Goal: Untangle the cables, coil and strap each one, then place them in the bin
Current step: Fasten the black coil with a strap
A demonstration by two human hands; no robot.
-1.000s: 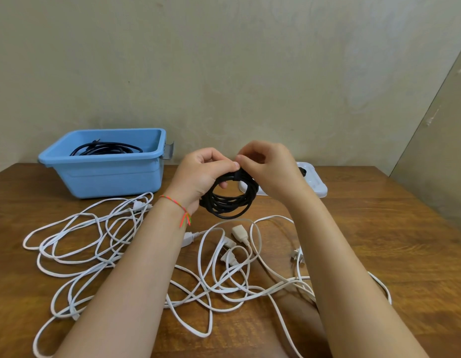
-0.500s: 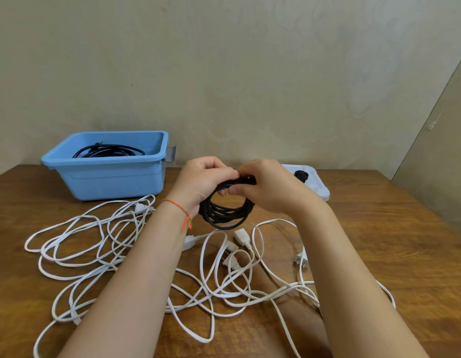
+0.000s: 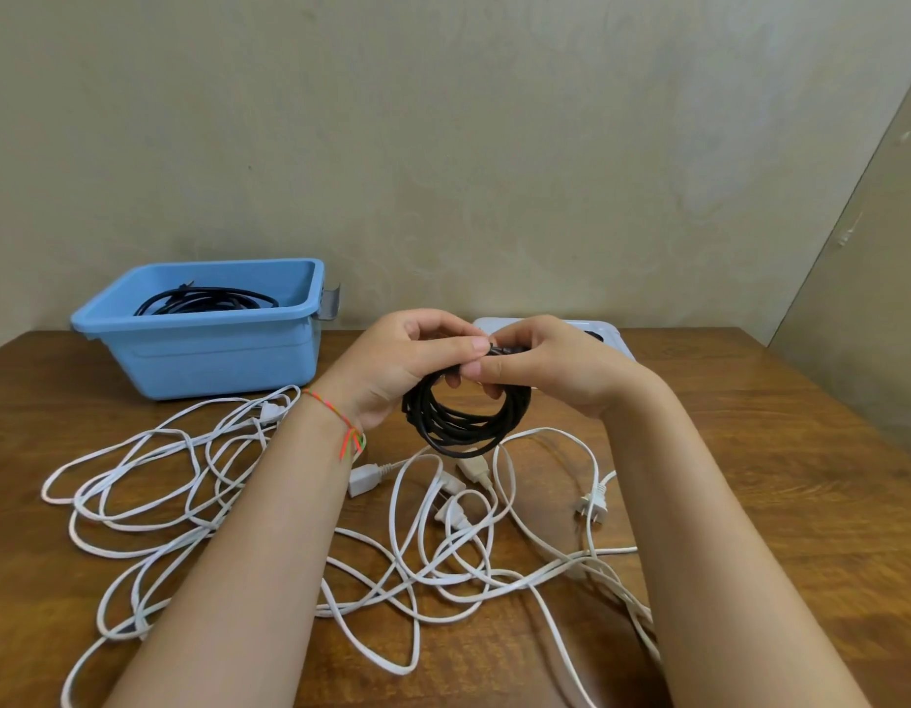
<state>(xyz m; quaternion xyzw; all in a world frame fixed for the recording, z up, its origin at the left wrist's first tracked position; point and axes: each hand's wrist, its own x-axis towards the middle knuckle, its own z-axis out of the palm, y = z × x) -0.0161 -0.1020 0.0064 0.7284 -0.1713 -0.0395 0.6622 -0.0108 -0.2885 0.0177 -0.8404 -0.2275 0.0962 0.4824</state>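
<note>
While both the left hand (image 3: 407,360) and right hand (image 3: 550,365) pinch the black coil (image 3: 466,419) aloft, right of the bin (image 3: 213,350), any slackened grip risks loops springing loose onto the white cables (image 3: 443,554).

Blue, black and white over brown wood.

The bin (image 3: 213,352) at the bench's (image 3: 780,477) far left corner is plain light blue, with a black cable (image 3: 208,301) inside. The coil (image 3: 463,426) is black; the loose cables (image 3: 187,508) are white. The bench is brown with darker grain streaks. A thread bracelet (image 3: 348,426) mixes orange, pink and green. The tray (image 3: 609,335) is white.
</note>
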